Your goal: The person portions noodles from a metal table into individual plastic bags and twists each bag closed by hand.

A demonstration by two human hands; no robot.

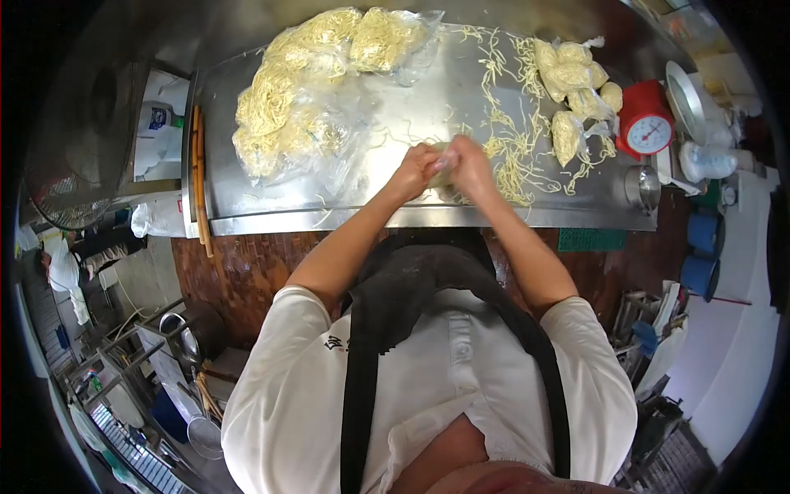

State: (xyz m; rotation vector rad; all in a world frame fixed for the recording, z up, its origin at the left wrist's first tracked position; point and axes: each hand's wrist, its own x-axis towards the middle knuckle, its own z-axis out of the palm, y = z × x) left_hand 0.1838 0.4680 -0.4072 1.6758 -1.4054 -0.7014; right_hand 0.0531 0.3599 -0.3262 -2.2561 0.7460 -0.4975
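Left hand (418,174) and right hand (472,169) looked clamped on a mostly hidden bag (443,175), probably knotting it, loose noodles (512,160) right of their fingers. Next probably needed a snug pull.

Bags (271,99) left, scale (646,115) right; bowl (643,188), seemingly, nearer

A gap is left on the desk (424,103) between big bags (284,90) and loose noodles (514,156). The right is blocked by a red scale (645,103).
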